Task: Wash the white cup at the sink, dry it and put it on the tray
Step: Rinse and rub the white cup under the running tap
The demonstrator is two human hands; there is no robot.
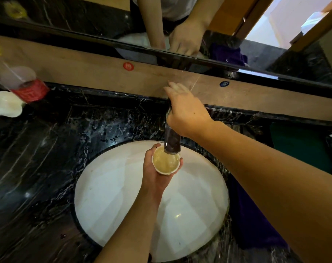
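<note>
My left hand (153,173) holds the white cup (166,161) upright over the round white sink (108,196), right under the spout of the chrome tap (172,142). The cup is full of murky, yellowish water. My right hand (186,111) rests on top of the tap's handle at the back of the basin, fingers laid over it. No tray is in view.
The sink is set in a wet black marble counter (38,168). A purple cloth (256,215) lies on the counter right of the basin. At the far left stand a clear bottle with a red label (26,88) and a white object (6,104). A mirror runs along the back.
</note>
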